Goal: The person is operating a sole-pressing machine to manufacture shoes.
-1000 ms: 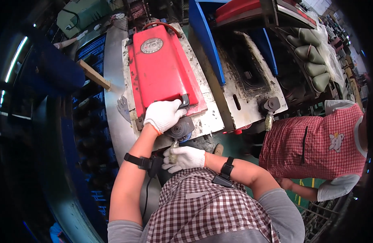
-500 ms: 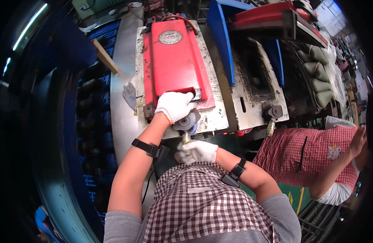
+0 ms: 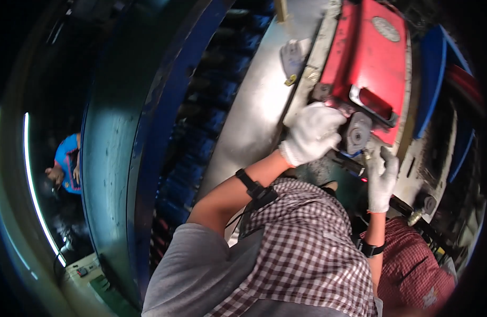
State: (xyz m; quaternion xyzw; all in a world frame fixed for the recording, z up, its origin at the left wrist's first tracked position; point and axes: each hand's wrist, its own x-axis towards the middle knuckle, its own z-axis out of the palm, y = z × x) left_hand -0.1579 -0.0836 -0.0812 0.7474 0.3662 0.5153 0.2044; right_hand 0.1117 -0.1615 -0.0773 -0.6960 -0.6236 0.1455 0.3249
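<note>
Teal-and-blue machine frame (image 3: 109, 158) fills the left, its long edge slanting up to the right; steel ledge (image 3: 249, 116) runs alongside and gives the widest room for moving, to the left of the hands. Red cover (image 3: 383, 63) is at upper right, lying over a pale base plate (image 3: 316, 62) whose left edge borders the ledge. Right side is tighter: a blue panel (image 3: 432, 74) stands just beyond the cover, and a co-worker's red-checked apron (image 3: 412, 264) is close by the right forearm. Wearer's body bounds the near side. Left hand (image 3: 313, 134), white glove, is by the cover's near left corner, fingers curled; can't tell if it grips anything. Right hand (image 3: 383, 177), also gloved, points upward with thumb and fingers partly apart, near the block; grip on anything unclear. Grey glove (image 3: 292, 57) lies on the ledge. Black handle (image 3: 371, 110) is at the cover's near end, grey block (image 3: 358, 133) just below it, between the hands. Versus half a second ago: view swung left, left hand off the handle, right hand moved from below the block to its right.
</note>
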